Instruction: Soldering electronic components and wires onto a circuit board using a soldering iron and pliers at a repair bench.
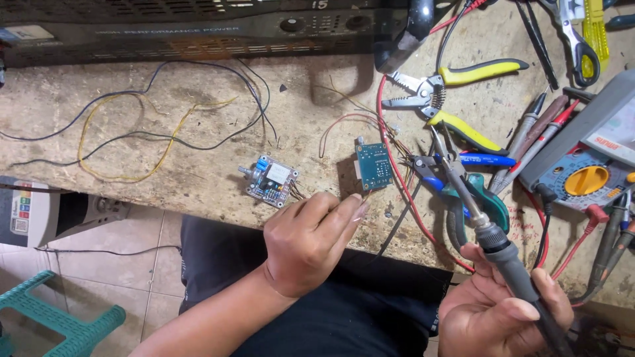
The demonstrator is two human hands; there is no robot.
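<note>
Worn, pale stone-like table [198, 178] above tiled floor; loose wires, yellow-handled pliers [456, 99] and multimeter [582, 172] crowd it; left hand [311, 241] pinches thin wires, right hand [496, 311] grips grey soldering iron [483, 218]

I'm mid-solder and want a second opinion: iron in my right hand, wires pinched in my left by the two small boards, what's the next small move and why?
Probably bring the soldering iron tip leftward toward the left hand. The right hand holds its tip over the pliers, apart from the pinched thin wires that lead to the small board with the knob.
</note>
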